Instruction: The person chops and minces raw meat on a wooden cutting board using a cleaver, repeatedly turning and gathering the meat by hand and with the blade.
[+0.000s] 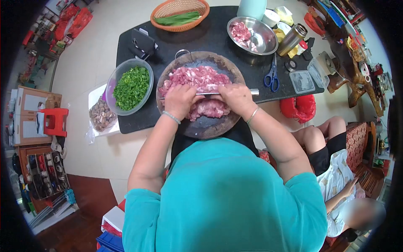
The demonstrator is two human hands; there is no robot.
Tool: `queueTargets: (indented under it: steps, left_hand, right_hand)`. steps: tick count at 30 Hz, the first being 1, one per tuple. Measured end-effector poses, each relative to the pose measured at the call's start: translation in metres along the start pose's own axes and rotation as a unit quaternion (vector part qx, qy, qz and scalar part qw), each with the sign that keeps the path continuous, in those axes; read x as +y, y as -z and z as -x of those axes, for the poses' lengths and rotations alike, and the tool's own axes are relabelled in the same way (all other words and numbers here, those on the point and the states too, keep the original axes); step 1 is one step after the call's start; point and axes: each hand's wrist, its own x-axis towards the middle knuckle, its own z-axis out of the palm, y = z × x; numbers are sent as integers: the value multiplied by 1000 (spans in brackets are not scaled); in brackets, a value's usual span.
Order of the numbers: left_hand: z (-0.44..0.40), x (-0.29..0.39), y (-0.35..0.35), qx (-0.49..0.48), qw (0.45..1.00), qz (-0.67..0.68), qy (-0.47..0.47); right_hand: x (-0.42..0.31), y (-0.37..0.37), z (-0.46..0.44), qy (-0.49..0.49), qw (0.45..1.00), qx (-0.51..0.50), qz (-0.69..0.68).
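Left hand [180, 101] and right hand [237, 99] gripped a knife [208, 93], likely stiff, best held by its handle [255, 92], over probably soft, slippery meat [200, 77].

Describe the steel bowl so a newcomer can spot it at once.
On the black table, find the round chopping board. Beyond its right side, past the blue-handled scissors, sits the steel bowl. It is wide and shiny with raw meat inside, unlike the tall flask beside it.
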Motion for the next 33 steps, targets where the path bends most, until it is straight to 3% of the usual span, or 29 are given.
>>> queueTargets:
  steps: [2,6,8,10,12,16,18,19,21,25,27,28,31,33]
  left_hand:
    - [-9,-8,-2,-52,998,16,6]
    - [-33,4,35,33,999,-19,-8]
    - [-21,1,17,-48,999,-14,11]
    - [-12,-7,-7,-28,1000,1,-1]
    - [-21,-8,-4,-51,998,23,10]
    - [-31,-1,13,-27,999,-17,19]
    - [-23,-7,-8,-59,998,4,20]
    - [-27,-8,-7,3,1000,1,-12]
    - [-37,-16,-8,-41,998,39,2]
    - [-53,-6,23,15,1000,-23,-1]
    - [-38,-13,-4,-99,995,-5,31]
    - [-32,-12,-14,-10,999,-23,22]
    - [-40,-16,-8,-39,998,20,36]
    - [-42,-6,15,0,999,-5,38]
  right_hand:
    - [8,9,-10,3,999,-41,-6]
    - [12,36,-20,24,999,46,3]
    - [9,16,-13,-13,999,-27,31]
    - [12,-7,-3,-11,1000,-9,-1]
    - [17,5,-14,-16,998,-64,-2]
    - [20,30,-25,19,999,44,7]
    - [19,-11,-12,-13,999,-24,38]
    - [21,-15,-11,-9,1000,18,11]
    - [25,0,-23,-16,999,-35,9]
    - [26,33,-34,3,1000,29,9]
    - [23,2,-25,-29,998,-58,3]
    - [26,-5,-22,-8,1000,5,-16]
    - [29,7,-35,-5,999,-49,-1]
    - [25,20,-35,10,1000,-7,-7]
